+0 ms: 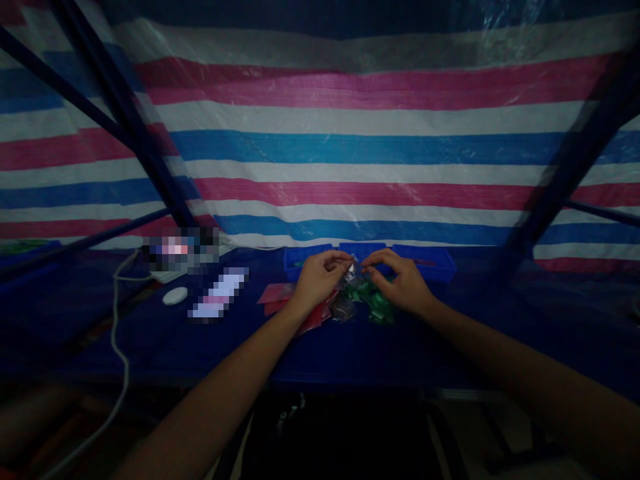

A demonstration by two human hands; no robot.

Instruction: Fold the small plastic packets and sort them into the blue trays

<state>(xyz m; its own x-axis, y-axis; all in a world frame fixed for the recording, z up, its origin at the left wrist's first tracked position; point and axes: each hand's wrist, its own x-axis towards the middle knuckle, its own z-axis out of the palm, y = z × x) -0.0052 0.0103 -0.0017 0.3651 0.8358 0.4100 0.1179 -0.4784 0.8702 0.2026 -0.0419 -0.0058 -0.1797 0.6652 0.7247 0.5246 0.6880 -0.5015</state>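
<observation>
My left hand is closed, its thumb and forefinger pinching a small clear plastic bag above the table. My right hand faces it from the other side, thumb and fingertips drawn together at the bag's right edge. What the bag contains is too dark to make out. Under and beside my left hand lie flat red packets. A heap of green packets sits below my right hand, and a clear packet with dark contents lies between the two heaps.
Behind my hands stand blue bins along the striped sheet. To the left are a phone, a white round object and a power strip with a white cable. Dark metal posts flank the blue table.
</observation>
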